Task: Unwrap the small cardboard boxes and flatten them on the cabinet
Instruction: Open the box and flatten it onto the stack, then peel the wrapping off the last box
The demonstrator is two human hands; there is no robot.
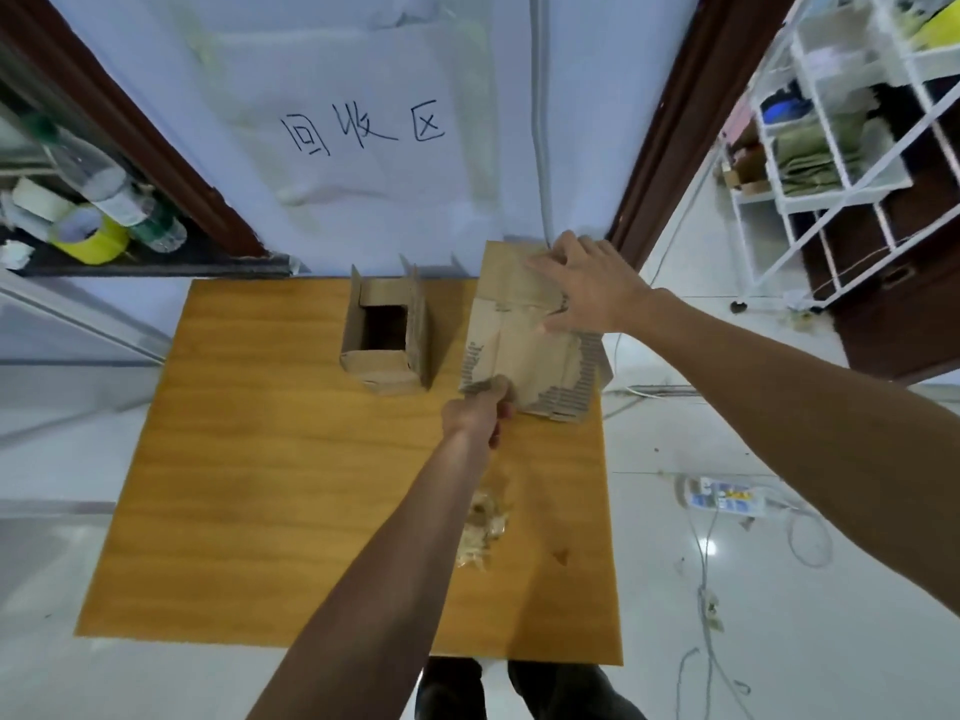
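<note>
Fingers (496,391) of left hand (475,414) curled, pinching near-left corner of torn, flattened brown cardboard box (522,350); right hand (592,289) palm-down on its far end, fingers (545,266) straight, slightly apart, pressing; flattened box lies at far-right corner of orange wooden cabinet top (260,459), far end reaching past the back edge toward pale wall (363,210); second small brown cardboard box (382,368) stands just left of it, not touching, top flaps open; crumpled clear tape scraps (480,527) lie nearer, beside left forearm; black handwritten characters (363,129) on wall above.
</note>
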